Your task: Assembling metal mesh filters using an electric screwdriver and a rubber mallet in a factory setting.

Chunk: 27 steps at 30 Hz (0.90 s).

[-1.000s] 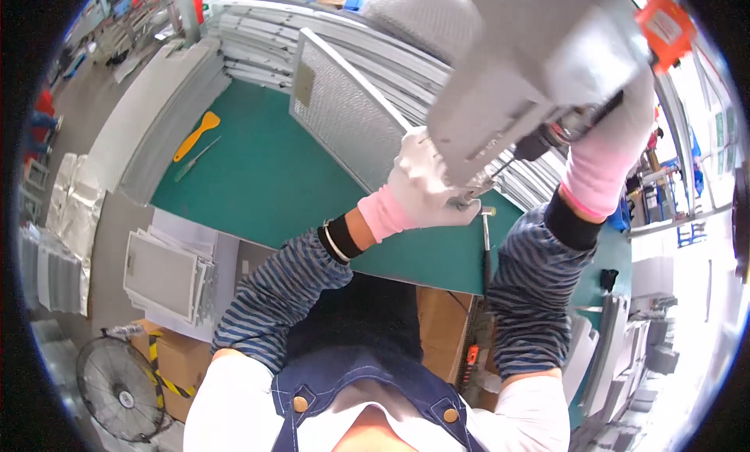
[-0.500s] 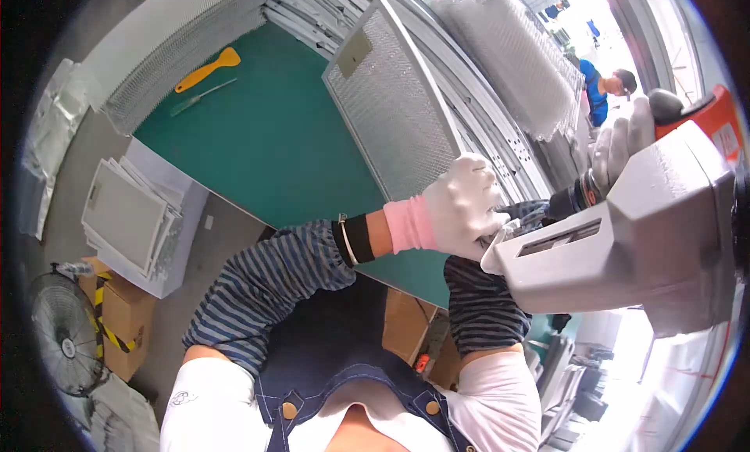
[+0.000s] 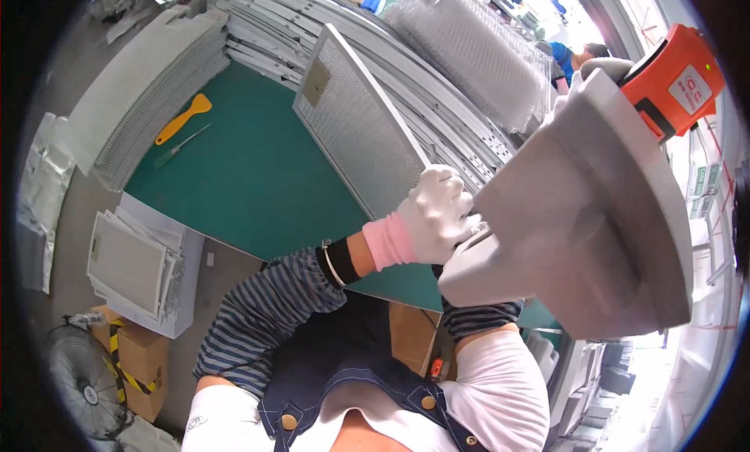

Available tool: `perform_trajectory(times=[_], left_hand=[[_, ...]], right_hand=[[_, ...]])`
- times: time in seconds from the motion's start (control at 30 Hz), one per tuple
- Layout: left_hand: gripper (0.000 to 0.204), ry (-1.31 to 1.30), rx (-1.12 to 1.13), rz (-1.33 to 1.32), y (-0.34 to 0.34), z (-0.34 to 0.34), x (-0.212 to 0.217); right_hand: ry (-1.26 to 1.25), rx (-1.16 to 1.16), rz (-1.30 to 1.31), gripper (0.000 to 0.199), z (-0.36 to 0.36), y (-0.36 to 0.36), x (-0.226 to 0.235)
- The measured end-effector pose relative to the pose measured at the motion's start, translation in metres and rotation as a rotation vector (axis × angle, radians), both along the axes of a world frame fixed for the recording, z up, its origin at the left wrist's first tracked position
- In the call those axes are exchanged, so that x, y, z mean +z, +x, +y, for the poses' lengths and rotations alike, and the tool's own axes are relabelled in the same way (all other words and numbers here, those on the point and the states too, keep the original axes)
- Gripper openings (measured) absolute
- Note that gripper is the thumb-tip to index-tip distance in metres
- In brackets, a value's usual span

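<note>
A big grey power tool [image 3: 578, 217] with an orange battery pack [image 3: 678, 75] fills the right of the view, held close to the camera. My left hand [image 3: 433, 216], in a white glove with a pink cuff, grips the tool's lower front end. My right hand [image 3: 605, 64], also gloved, wraps the top of the tool beside the battery and is mostly hidden behind it. A rectangular metal mesh filter panel [image 3: 351, 135] lies on the green table [image 3: 234, 178] just beyond my left hand.
A yellow scraper [image 3: 183, 117] and a thin tool lie at the table's far left. Stacks of mesh sheets [image 3: 148, 85], metal frames [image 3: 367, 30] and expanded mesh [image 3: 469, 50] ring the table. Finished panels [image 3: 129, 264], a taped cardboard box [image 3: 129, 362] and a fan [image 3: 82, 374] stand lower left. Another person [image 3: 582, 55] works far right.
The power tool has swung from the top of the view down to the right, with both hands staying on it. The view has tilted, bringing the filter panel toward the centre.
</note>
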<state>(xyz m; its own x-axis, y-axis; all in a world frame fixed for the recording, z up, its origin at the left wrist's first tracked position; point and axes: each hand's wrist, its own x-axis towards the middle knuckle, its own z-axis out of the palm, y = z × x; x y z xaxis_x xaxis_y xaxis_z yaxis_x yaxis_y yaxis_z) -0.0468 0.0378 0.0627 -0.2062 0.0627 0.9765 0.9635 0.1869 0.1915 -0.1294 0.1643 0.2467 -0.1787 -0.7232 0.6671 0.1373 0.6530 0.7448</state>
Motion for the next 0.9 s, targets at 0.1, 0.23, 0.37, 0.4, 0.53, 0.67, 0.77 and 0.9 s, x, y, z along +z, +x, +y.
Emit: perform_trajectory(times=[0.1, 0.23, 0.37, 0.4, 0.53, 0.67, 0.77, 0.9], left_hand=[[0.018, 0.018, -0.061, -0.042, -0.002, -0.003, 0.008], [0.024, -0.031, -0.047, -0.059, -0.004, -0.003, -0.002], [0.024, 0.034, -0.009, 0.004, -0.01, 0.012, 0.001], [0.023, 0.026, 0.041, 0.009, -0.011, 0.017, 0.003], [0.023, -0.032, -0.066, -0.197, -0.024, 0.019, -0.048], [0.022, -0.03, -0.096, -0.06, -0.027, 0.042, -0.027], [0.022, -0.046, -0.054, 0.049, -0.026, 0.037, -0.015], [0.021, -0.137, -0.08, 0.044, -0.007, 0.003, 0.009]], right_hand=[[0.013, 0.011, 0.011, 0.02, -0.009, 0.011, 0.001], [0.036, 0.067, -0.009, 0.018, -0.038, 0.047, -0.012], [0.082, 0.05, 0.002, 0.017, -0.055, 0.047, -0.016], [0.093, 0.034, 0.01, 0.017, -0.066, 0.053, -0.019], [0.067, 0.087, -0.02, 0.016, -0.129, 0.106, -0.058], [0.112, -0.018, 0.038, 0.015, -0.111, 0.131, -0.032], [0.118, -0.051, 0.069, 0.014, -0.103, 0.146, -0.018], [0.126, -0.047, 0.092, 0.013, -0.086, 0.072, 0.01]])
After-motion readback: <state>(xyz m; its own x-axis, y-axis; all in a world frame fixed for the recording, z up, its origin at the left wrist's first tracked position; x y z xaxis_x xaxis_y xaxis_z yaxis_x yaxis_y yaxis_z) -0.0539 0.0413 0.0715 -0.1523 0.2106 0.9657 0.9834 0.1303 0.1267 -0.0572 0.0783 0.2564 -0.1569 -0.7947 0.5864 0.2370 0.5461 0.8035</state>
